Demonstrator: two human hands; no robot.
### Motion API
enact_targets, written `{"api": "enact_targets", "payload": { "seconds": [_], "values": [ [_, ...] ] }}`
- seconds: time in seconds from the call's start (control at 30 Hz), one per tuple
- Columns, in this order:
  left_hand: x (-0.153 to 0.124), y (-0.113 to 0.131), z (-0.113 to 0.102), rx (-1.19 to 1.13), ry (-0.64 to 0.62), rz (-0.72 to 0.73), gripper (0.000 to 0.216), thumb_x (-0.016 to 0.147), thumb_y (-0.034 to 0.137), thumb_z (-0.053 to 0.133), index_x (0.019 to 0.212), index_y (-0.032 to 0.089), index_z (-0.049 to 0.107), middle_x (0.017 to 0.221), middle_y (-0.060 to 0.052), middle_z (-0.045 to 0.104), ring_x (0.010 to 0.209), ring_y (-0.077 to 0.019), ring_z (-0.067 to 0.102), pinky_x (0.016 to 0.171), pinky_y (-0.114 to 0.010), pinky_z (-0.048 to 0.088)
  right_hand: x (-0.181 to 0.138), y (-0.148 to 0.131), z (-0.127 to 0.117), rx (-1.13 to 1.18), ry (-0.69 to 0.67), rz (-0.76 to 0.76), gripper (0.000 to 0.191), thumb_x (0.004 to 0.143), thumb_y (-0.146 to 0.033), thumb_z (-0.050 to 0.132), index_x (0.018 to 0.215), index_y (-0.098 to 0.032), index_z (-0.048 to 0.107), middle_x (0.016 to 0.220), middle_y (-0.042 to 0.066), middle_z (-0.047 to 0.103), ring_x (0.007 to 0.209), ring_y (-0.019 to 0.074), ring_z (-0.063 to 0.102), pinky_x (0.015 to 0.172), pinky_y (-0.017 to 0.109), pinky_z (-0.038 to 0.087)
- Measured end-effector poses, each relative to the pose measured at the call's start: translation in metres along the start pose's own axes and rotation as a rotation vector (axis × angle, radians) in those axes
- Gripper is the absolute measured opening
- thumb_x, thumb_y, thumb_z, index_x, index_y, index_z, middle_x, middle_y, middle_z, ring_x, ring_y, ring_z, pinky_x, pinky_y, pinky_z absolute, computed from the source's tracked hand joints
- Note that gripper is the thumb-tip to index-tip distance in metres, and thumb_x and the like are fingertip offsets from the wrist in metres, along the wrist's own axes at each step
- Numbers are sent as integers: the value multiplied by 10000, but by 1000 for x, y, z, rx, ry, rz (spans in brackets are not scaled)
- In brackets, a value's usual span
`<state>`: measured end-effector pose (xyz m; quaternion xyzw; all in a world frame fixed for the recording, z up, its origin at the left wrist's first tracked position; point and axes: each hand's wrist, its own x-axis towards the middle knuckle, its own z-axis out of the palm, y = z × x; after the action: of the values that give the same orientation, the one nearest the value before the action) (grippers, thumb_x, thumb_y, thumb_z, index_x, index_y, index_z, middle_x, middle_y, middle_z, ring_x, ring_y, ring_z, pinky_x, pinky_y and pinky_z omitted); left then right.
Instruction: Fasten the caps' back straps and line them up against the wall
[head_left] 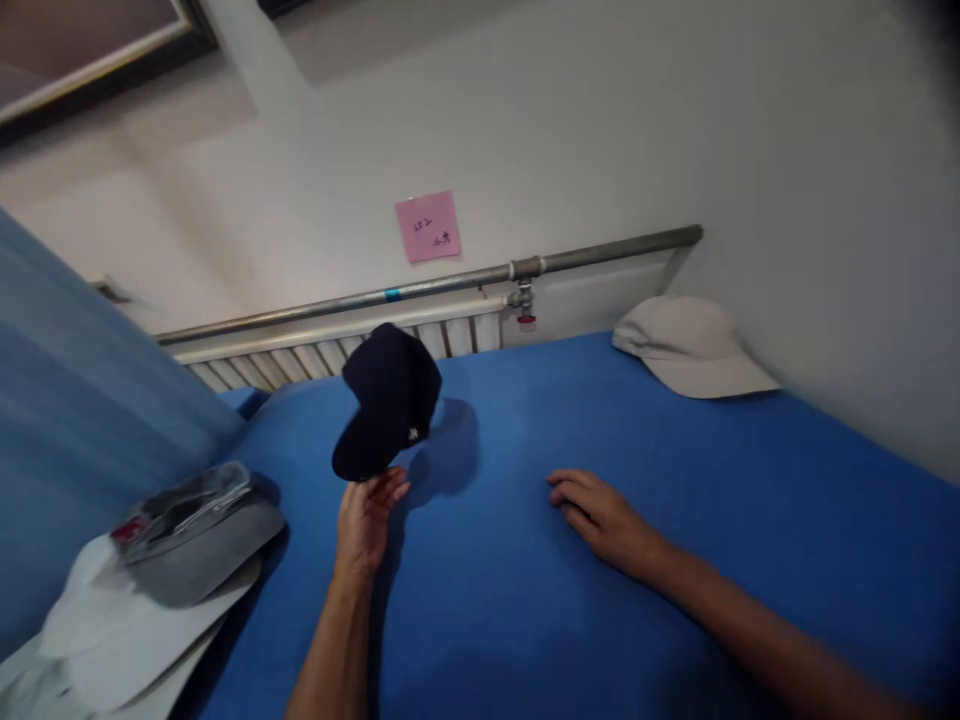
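One navy cap [388, 412] is held at its brim by left hand [365, 522] fingers; right hand [600, 515] is rested flat, empty, on blue bed [525, 600].

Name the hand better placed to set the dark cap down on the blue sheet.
Left hand: its fingertips already grip the dark cap by the brim. Right hand lies flat on the blue sheet, apart.
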<state>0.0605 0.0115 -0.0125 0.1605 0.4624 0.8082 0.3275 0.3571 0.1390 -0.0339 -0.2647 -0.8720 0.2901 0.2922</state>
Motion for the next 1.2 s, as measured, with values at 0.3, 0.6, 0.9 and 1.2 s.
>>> {"api": "enact_targets", "payload": {
  "seconds": [0.3, 0.6, 0.9, 1.2],
  "values": [
    [-6, -12, 7, 135, -192, -180, 214, 513, 160, 802, 693, 160, 687, 605, 23, 631, 516, -77, 565, 489, -145, 473, 3, 3, -10, 611, 249, 388, 519, 711, -284, 632, 1215, -248, 514, 1031, 60, 668, 957, 217, 655, 864, 384, 534],
    [-5, -20, 20, 178, -218, -183, 456, 676, 327, 784, 1105, 222, 669, 1043, -79, 688, 771, -171, 674, 623, -256, 579, -7, -16, -17, 427, 118, 193, 334, 788, -195, 575, 1112, -272, 594, 1330, 44, 525, 1243, 207, 501, 1074, 417, 376],
    [-25, -29, 37, 382, -271, 108, 754, 589, 49, 801, 1269, 291, 583, 1385, -99, 504, 1181, -270, 557, 882, -332, 533, -20, -39, -5, 302, 240, 260, 143, 708, -97, 538, 775, -220, 510, 1202, 32, 578, 1143, 196, 544, 963, 378, 424],
    [-76, 10, 55, 638, -758, 312, 437, 495, 75, 825, 898, 235, 769, 1043, -81, 723, 1252, -365, 481, 1172, -529, 63, -23, -51, -2, 233, 292, 388, 71, 762, -209, 576, 827, -224, 552, 954, -2, 639, 846, 154, 584, 726, 284, 446]
  ]
}}
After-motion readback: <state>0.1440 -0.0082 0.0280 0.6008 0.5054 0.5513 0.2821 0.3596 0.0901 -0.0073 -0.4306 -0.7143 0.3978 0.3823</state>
